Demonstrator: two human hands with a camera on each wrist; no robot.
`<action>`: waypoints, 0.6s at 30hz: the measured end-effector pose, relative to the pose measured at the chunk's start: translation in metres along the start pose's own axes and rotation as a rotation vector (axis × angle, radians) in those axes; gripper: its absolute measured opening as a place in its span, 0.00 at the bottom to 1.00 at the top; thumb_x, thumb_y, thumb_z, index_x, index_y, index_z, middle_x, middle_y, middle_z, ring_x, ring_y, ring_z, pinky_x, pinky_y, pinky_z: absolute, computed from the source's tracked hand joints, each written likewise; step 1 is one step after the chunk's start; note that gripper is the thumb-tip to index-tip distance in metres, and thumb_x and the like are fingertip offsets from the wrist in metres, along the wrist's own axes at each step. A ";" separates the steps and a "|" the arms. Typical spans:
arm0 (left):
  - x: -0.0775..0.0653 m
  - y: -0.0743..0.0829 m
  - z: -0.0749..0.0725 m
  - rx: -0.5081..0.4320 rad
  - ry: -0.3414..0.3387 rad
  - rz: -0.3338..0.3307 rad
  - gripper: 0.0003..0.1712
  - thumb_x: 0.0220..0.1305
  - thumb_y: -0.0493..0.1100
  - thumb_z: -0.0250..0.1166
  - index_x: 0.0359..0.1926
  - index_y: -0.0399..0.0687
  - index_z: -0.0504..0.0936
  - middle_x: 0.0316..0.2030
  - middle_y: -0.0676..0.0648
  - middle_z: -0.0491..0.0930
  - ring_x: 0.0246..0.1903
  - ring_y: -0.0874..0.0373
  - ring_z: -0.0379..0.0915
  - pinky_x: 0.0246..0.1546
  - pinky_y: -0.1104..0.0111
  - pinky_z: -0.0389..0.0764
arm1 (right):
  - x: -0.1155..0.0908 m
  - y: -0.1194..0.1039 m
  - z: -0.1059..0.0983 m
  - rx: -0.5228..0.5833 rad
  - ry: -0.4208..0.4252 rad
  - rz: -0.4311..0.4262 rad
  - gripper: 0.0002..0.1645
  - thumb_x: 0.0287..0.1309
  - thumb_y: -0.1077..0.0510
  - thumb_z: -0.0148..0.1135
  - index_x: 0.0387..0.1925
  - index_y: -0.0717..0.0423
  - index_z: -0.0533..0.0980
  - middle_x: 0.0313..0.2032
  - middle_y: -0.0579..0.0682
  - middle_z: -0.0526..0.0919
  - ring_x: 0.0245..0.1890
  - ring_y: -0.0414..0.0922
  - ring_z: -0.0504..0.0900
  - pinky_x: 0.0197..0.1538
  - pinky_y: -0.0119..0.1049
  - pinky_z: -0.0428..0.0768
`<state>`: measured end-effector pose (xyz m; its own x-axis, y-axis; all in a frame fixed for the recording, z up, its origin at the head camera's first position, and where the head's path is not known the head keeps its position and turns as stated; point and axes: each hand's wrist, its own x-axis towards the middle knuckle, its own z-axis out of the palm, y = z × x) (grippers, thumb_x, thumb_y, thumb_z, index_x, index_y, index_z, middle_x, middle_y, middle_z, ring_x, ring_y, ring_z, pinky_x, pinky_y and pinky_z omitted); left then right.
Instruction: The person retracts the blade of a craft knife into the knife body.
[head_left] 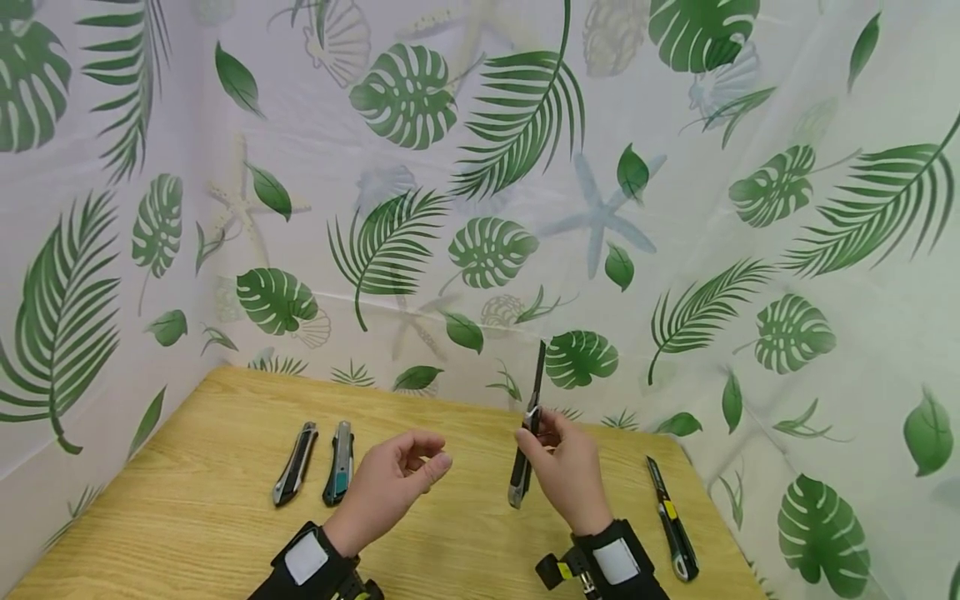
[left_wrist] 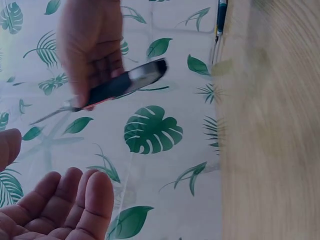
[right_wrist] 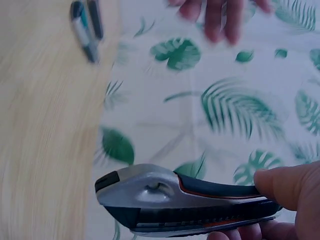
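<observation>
My right hand (head_left: 567,475) holds a snap-off utility knife (head_left: 519,471) upright above the table, its long dark blade (head_left: 539,375) pointing up. In the right wrist view the knife's silver and black handle (right_wrist: 150,195) shows orange edging, with the thumb (right_wrist: 285,186) on one side and fingers below. The left hand (head_left: 390,483) hovers to the left of it, fingers loosely bent and nothing in them. Seen from the left wrist, the left fingers (left_wrist: 95,200) are apart from the knife (left_wrist: 120,87).
Two utility knives lie at the left of the wooden table (head_left: 225,533): a silver and black one (head_left: 296,465) and one with a teal part (head_left: 340,467). A black and yellow utility knife (head_left: 673,525) lies near the right edge. Leaf-printed sheeting (head_left: 465,350) stands behind and at the sides.
</observation>
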<state>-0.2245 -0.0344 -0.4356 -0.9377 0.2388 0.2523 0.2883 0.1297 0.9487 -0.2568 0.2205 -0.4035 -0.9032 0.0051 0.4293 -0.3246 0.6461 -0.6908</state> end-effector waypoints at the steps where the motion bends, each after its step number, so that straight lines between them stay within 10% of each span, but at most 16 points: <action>1: -0.001 -0.001 0.001 -0.001 -0.011 -0.008 0.24 0.71 0.56 0.64 0.58 0.47 0.81 0.48 0.49 0.83 0.40 0.54 0.81 0.40 0.63 0.82 | -0.004 -0.007 0.002 0.024 -0.003 -0.008 0.18 0.64 0.54 0.71 0.52 0.58 0.81 0.38 0.48 0.84 0.37 0.43 0.82 0.39 0.35 0.83; 11: -0.013 -0.009 0.010 -0.015 -0.191 0.015 0.25 0.71 0.55 0.65 0.63 0.50 0.80 0.58 0.45 0.81 0.51 0.53 0.81 0.45 0.65 0.83 | -0.033 -0.056 0.018 0.263 -0.080 -0.051 0.19 0.63 0.52 0.72 0.52 0.53 0.80 0.40 0.45 0.84 0.40 0.41 0.84 0.40 0.34 0.84; 18: -0.017 -0.014 0.014 -0.068 -0.200 0.021 0.22 0.71 0.52 0.66 0.61 0.52 0.81 0.56 0.48 0.83 0.46 0.56 0.84 0.42 0.66 0.84 | -0.040 -0.071 0.022 0.353 -0.086 -0.042 0.17 0.61 0.51 0.73 0.49 0.51 0.79 0.38 0.48 0.83 0.39 0.45 0.83 0.40 0.36 0.84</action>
<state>-0.2095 -0.0268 -0.4557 -0.8727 0.4277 0.2355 0.2868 0.0588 0.9562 -0.2043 0.1573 -0.3844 -0.9023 -0.0897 0.4216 -0.4256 0.3413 -0.8381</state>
